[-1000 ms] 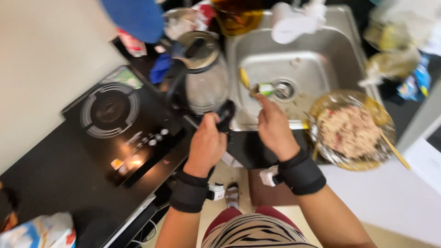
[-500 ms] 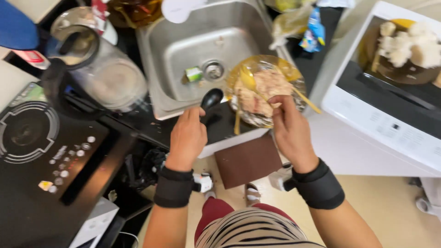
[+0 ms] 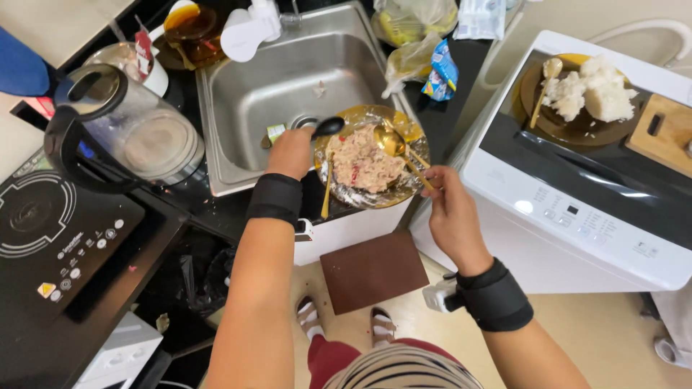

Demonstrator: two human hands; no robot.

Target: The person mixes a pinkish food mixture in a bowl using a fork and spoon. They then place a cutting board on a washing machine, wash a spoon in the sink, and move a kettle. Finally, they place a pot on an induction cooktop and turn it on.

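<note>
An amber glass bowl [image 3: 412, 131] of pale minced mixture [image 3: 360, 162] rests on the counter corner just right of the sink. My left hand [image 3: 290, 153] is at the bowl's left rim, closed on a black spoon [image 3: 329, 127] whose head hangs over the rim. At the bowl's right side, my right hand [image 3: 450, 210] pinches the handle of a golden spoon [image 3: 404, 155], and that spoon's bowl lies in the mixture. A second golden utensil [image 3: 326, 196] leans out over the front rim.
A steel sink [image 3: 288, 79] lies behind the bowl. A glass kettle [image 3: 122, 133] and a black induction cooktop [image 3: 50, 230] stand at left. On the white washing machine [image 3: 577, 209] at right sit a plate of rice [image 3: 584, 94] and a wooden board [image 3: 667, 130]. A brown board [image 3: 373, 270] is below.
The view has swung right, from the cooktop towards the washing machine. The bowl has gone from my right hand to the counter corner, and that hand now holds the golden spoon.
</note>
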